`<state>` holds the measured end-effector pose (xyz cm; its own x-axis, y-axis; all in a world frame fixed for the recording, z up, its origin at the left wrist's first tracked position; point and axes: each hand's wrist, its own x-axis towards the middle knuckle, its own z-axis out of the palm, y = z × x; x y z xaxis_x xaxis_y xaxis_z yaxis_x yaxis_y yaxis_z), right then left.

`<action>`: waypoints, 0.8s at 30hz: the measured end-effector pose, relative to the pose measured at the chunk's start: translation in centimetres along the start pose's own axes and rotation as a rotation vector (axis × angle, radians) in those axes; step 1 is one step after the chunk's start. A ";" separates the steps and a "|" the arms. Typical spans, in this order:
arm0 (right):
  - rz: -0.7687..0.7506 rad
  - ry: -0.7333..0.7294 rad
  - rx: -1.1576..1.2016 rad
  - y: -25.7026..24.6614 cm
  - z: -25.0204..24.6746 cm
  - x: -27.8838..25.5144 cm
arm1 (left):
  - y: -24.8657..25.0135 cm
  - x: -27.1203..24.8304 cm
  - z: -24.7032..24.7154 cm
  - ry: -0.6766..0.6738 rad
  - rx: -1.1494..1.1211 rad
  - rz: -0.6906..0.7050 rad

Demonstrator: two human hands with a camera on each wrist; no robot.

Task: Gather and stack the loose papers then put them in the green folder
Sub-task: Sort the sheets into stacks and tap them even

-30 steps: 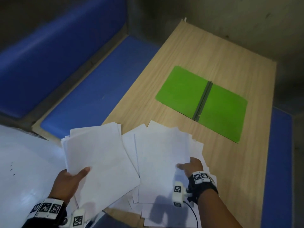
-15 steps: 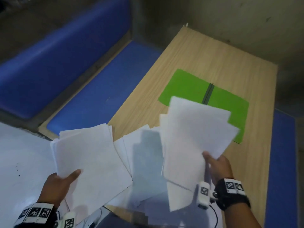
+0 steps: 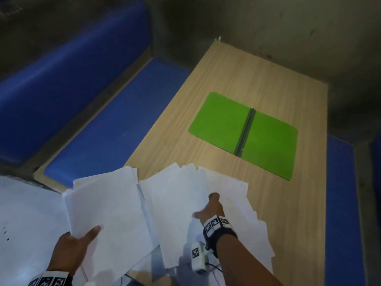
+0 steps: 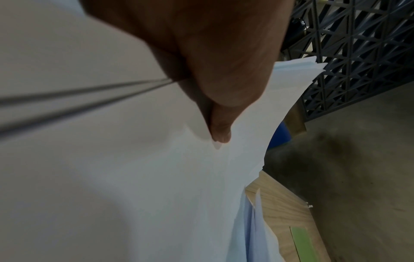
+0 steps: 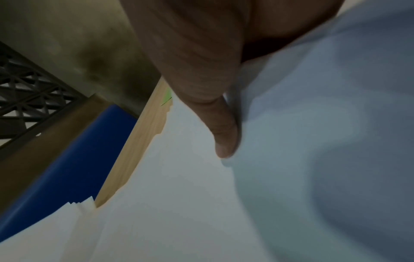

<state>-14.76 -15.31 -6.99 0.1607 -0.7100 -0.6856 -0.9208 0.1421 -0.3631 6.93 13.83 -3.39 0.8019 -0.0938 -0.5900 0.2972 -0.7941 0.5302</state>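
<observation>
A green folder (image 3: 218,118) lies open and flat on the far part of the wooden table (image 3: 247,75); a strip of it also shows in the left wrist view (image 4: 302,242). My left hand (image 3: 82,238) holds a stack of white papers (image 3: 107,205) off the table's left edge, thumb on top (image 4: 220,134) and fingers hidden beneath. Loose white sheets (image 3: 175,203) overlap on the near end of the table. My right hand (image 3: 208,209) is low on that pile and pinches some sheets there, with the thumb (image 5: 224,141) on top and the other fingers hidden behind the paper.
Blue padded benches run along the table's left side (image 3: 115,124) and right side (image 3: 340,203). A white surface (image 3: 24,223) fills the lower left. A dark lattice panel (image 4: 358,53) stands beyond the table, above a grey floor. Bare wood separates the papers from the folder.
Half a second ago my right hand held a bunch of sheets raised in front of the folder; now it is down on the pile. The left hand's stack has barely moved.
</observation>
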 end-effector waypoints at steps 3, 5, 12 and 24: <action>-0.048 -0.056 -0.034 0.9 -0.6 0.5 | 0.6 -0.2 0.0 -0.014 0.007 -0.011; -0.062 -0.038 0.016 2.0 -2.3 0.7 | 1.1 -0.3 -0.3 -0.013 0.004 -0.014; 0.101 0.269 -0.150 9.0 -8.9 2.2 | 1.8 -0.9 -1.1 -0.003 0.011 0.051; 0.015 0.336 -0.303 10.3 -8.3 1.4 | 4.9 -2.3 0.6 -0.027 0.084 0.104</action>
<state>-27.01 -20.56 -6.49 0.0688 -0.9011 -0.4280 -0.9927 -0.0191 -0.1194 6.23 9.80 0.14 0.8115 -0.1933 -0.5515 0.1679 -0.8267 0.5370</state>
